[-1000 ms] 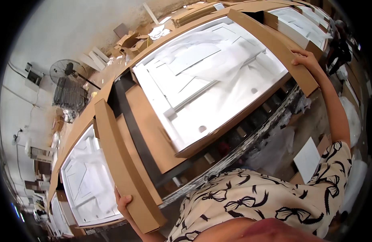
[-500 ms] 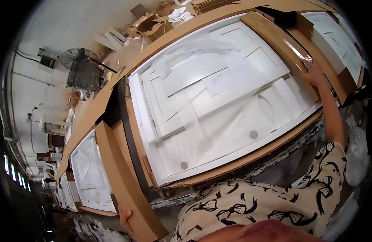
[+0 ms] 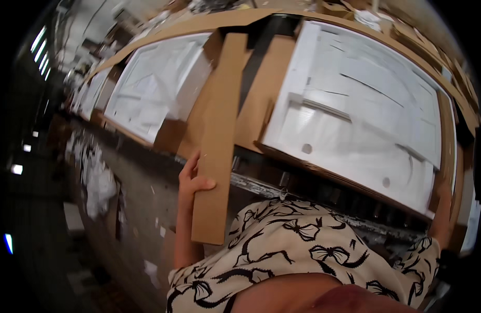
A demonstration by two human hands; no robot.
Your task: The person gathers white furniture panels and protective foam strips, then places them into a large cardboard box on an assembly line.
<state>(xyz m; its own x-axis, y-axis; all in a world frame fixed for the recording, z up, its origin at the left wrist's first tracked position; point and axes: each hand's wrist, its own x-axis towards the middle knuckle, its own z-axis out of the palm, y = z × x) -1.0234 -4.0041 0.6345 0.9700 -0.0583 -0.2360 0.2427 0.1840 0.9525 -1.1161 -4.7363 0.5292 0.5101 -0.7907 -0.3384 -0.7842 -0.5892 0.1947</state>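
My left hand (image 3: 192,180) holds a long, narrow cardboard strip (image 3: 217,120) by its left edge, thumb on the upper face and fingers partly behind it. The near end of the strip juts past the conveyor edge toward me. My right hand (image 3: 442,201) is at the near right corner of a large open carton, by a brown cardboard piece (image 3: 448,130) along its side. Blur hides its fingers. Inside that carton lie white panels (image 3: 355,133) under clear film. Left of the strip, another open carton holds white panels (image 3: 146,88), also filmed over.
The cartons lie on a roller conveyor with a worn metal edge (image 3: 261,186). Further cartons (image 3: 94,94) line up at the far left. White scraps (image 3: 97,182) litter the floor at left. Cardboard waste (image 3: 423,41) is piled behind at the right.
The view has swung left, showing more of the left carton. My left hand still holds the cardboard strip, now more upright in view. My right hand appears lower, by the carton's near right corner.
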